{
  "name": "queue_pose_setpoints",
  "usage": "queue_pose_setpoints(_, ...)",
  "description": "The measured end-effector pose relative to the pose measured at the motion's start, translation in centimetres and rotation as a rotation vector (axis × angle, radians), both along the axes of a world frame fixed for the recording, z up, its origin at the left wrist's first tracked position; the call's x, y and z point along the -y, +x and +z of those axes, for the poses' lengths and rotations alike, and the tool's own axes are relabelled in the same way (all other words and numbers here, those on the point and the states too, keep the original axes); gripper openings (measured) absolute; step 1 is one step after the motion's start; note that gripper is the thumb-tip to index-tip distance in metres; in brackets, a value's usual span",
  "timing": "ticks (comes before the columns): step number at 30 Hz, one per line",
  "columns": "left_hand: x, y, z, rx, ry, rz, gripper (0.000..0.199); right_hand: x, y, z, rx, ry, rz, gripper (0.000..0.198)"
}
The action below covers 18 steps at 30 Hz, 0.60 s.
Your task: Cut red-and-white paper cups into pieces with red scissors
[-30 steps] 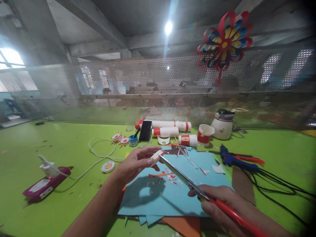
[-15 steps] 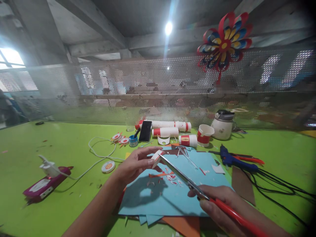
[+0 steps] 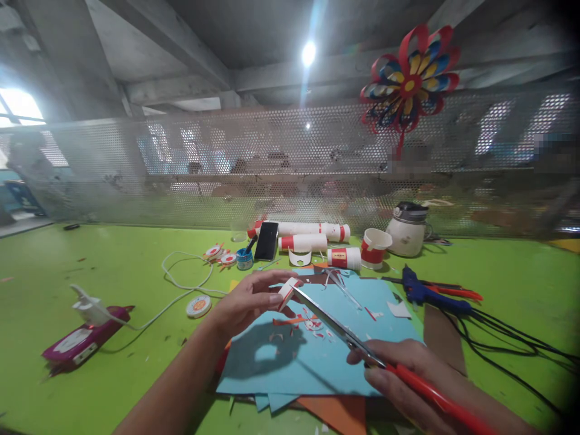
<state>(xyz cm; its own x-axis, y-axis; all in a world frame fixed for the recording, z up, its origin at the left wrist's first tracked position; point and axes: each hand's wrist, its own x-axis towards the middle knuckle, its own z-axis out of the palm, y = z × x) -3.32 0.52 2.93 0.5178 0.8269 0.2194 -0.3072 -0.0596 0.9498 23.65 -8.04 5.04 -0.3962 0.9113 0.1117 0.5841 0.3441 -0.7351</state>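
Between thumb and fingers, my left hand (image 3: 247,302) grips a small white paper-cup piece (image 3: 287,293) with a red edge. My right hand (image 3: 403,374) is wrapped round the red handles of a pair of scissors (image 3: 333,326). The blades look nearly closed, and their tip meets the right side of the cup piece. Below both hands lies light blue paper (image 3: 362,362), strewn with red and white snippets (image 3: 312,323) and an orange strip (image 3: 286,321). Whether the blades have the cup piece between them, I cannot tell.
Behind stand paper cups (image 3: 375,249), cup tubes (image 3: 303,243), a phone (image 3: 266,241), a blue jar (image 3: 244,260) and a kettle (image 3: 406,232). On the right a blue glue gun (image 3: 419,291) trails black cords. A purple power strip (image 3: 88,338) with a white cable sits left.
Almost nothing differs. The scissors and the cup piece keep nearly the same place, and the whole view has shifted very slightly.
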Motion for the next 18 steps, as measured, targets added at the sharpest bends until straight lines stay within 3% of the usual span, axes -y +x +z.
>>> queue_pose_setpoints(12,-0.1,-0.9,0.3,-0.150,0.048,-0.076,0.045,-1.3,1.0,-0.6,-0.019,-0.026,0.135,0.040)
queue_pose_setpoints(18,-0.3,-1.0,0.1,-0.120,0.054,-0.043,0.039,-2.4,1.2,-1.4,0.026,-0.166,0.253,0.050)
